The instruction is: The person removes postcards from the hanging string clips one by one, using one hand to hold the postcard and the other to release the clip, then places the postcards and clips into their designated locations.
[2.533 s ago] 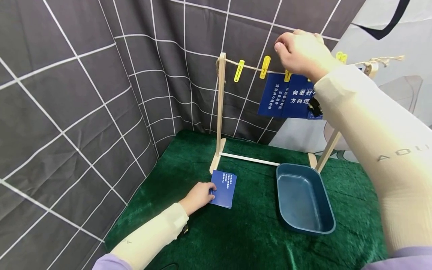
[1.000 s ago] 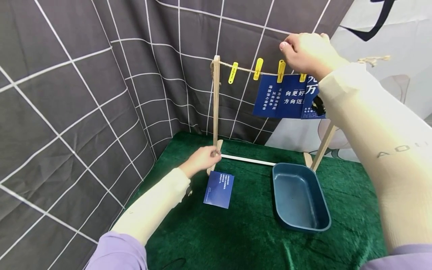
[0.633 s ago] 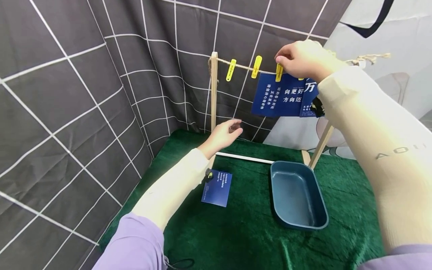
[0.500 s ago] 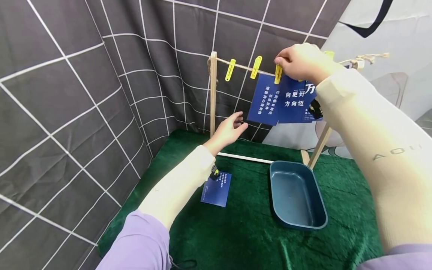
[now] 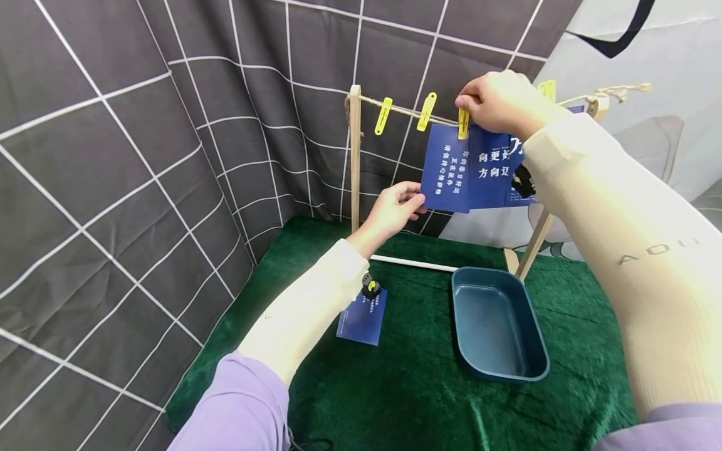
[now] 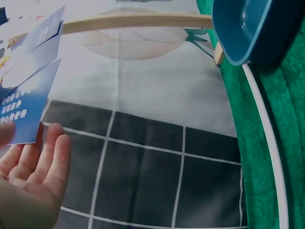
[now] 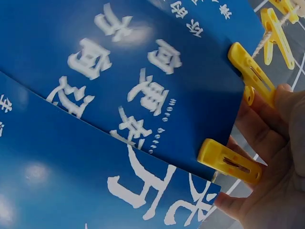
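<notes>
Several overlapping blue cards with white lettering hang from a rope, held by yellow clothespins. My left hand (image 5: 397,203) holds the lower left corner of the leftmost blue card (image 5: 447,172), thumb in front and fingers behind in the left wrist view. Up at the rope, my right hand (image 5: 502,100) pinches the yellow clothespin (image 5: 463,123) at the leftmost card's top right edge. In the right wrist view a second clothespin (image 7: 231,162) grips the neighbouring card (image 7: 124,86) close to my fingers. The cards farther right are partly behind my right forearm.
Two bare clothespins (image 5: 383,116) sit on the rope (image 5: 403,110) to the left. The wooden frame (image 5: 355,163) stands on green cloth (image 5: 417,376). A blue bin (image 5: 499,326) is at right; a stack of blue cards (image 5: 363,322) lies below my left wrist.
My left hand has left the card stack, risen to the right and taken the hanging card's corner. My right hand has lowered slightly onto the clothespin. The hanging cards have swung a little.
</notes>
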Motion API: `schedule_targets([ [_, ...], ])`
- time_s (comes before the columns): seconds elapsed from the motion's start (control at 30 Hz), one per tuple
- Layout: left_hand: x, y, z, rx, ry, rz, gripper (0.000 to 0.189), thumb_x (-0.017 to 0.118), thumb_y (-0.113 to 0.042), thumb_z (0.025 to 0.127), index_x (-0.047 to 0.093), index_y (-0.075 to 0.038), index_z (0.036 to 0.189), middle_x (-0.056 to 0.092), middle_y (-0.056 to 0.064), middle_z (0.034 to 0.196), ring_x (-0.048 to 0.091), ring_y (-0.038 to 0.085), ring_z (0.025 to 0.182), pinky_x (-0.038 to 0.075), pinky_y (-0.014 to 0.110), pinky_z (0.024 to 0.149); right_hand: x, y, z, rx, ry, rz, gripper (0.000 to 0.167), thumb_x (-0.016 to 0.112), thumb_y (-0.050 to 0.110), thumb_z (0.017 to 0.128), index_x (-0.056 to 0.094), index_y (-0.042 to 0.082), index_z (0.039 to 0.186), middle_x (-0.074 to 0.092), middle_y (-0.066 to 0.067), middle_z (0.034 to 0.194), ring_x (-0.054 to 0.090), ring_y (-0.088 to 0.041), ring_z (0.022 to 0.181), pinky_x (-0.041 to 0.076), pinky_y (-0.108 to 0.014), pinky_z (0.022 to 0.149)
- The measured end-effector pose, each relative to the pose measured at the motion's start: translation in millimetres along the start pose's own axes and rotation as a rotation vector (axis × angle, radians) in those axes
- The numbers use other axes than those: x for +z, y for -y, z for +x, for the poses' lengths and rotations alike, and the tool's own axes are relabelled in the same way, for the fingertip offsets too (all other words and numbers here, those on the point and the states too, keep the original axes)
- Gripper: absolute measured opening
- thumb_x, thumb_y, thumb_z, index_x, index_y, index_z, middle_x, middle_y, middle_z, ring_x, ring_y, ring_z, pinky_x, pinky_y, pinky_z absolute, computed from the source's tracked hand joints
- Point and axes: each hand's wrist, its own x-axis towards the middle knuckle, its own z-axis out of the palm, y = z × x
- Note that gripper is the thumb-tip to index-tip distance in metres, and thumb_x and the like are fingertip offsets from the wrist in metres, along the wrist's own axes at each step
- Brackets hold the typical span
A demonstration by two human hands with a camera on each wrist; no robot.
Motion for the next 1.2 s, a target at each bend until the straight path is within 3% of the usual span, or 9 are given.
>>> schedule_targets([
  [0.2,4.6,-2.6,-2.1,0.034,-0.04,-0.006,0.02,0.058,-0.004,0.102,0.063,0.007,0.118,0.071,0.02,0.103,0.073,0.025,0.08,0.06,0.029,0.074,0.4,-1.6,0.0,-0.009,-0.017,-0.013,0.047,0.041,0.031,0.109,0.061,-0.005,0.131,0.066,-0.029,0.118,0.061,-0.047,0.106,0.033,-0.063,0.104],
  [0.33,5.9,0.6,-4.3,0.019,-0.04,0.025,0.019,0.058,-0.005,0.102,0.063,0.006,0.117,0.07,0.017,0.101,0.072,0.02,0.077,0.06,0.027,0.074,1.1,-2.3,0.1,0.003,-0.021,-0.02,0.047,0.041,0.032,0.109,0.06,-0.004,0.132,0.065,-0.029,0.122,0.058,-0.047,0.112,0.024,-0.065,0.109],
  [0.5,5.9,8.6,-10.6,-0.004,-0.035,0.05,0.018,0.059,-0.007,0.102,0.064,0.004,0.116,0.071,0.017,0.1,0.074,0.026,0.081,0.06,0.026,0.073,0.3,-3.3,-1.1,0.007,-0.022,-0.025,0.048,0.041,0.033,0.109,0.06,-0.004,0.132,0.065,-0.028,0.124,0.058,-0.046,0.112,0.019,-0.065,0.112],
  [0.7,4.6,19.8,-20.1,-0.015,-0.005,0.069,0.018,0.059,-0.005,0.102,0.064,0.006,0.115,0.071,0.02,0.097,0.074,0.024,0.079,0.06,0.026,0.072,-3.5,-5.6,-5.5,-0.015,-0.018,0.004,0.048,0.042,0.037,0.107,0.062,-0.003,0.127,0.067,-0.026,0.115,0.059,-0.043,0.104,0.028,-0.062,0.106],
  [0.9,0.4,26.6,-24.9,-0.018,-0.013,0.088,0.017,0.059,-0.005,0.102,0.065,0.007,0.113,0.071,0.02,0.093,0.073,0.021,0.076,0.06,0.027,0.071,-7.3,-4.6,-9.0,-0.009,-0.016,0.097,0.049,0.043,0.042,0.105,0.063,0.002,0.124,0.067,-0.023,0.112,0.058,-0.038,0.099,0.04,-0.054,0.089],
  [1.2,-4.5,33.7,-27.2,-0.045,-0.01,0.102,0.018,0.06,-0.006,0.102,0.065,0.006,0.114,0.071,0.02,0.097,0.073,0.021,0.076,0.06,0.028,0.07,-6.9,1.2,-10.0,-0.047,-0.107,0.181,0.053,0.039,0.044,0.104,0.071,0.003,0.111,0.072,-0.021,0.109,0.058,-0.029,0.093,0.04,-0.042,0.077],
])
